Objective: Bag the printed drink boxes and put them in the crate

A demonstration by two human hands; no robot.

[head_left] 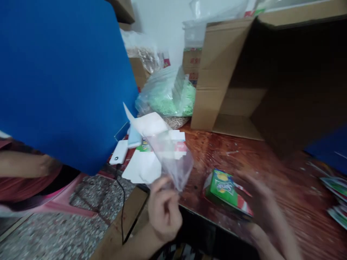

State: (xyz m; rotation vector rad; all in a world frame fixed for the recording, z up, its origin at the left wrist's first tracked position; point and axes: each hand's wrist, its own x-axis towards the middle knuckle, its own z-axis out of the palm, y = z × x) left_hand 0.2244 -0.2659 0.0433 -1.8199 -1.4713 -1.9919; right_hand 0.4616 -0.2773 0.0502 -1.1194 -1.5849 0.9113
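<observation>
My left hand is closed, its fingers curled near the table's front edge. A clear plastic bag rises from its fingertips and appears pinched there, though blur hides the exact grip. On the red-brown table lies a small green and red carton with a yellow fruit picture. Around the carton's right end is my right hand, blurred, thumb and fingers apart; whether they touch it is unclear. Behind the bag are white paper sheets and a flat printed piece in green and red, partly covered.
A large open cardboard box stands at the back right. Bags of green shredded filler sit behind. A blue panel fills the left, beside another person's arm. A white device trails a black cable. Printed packets lie far right.
</observation>
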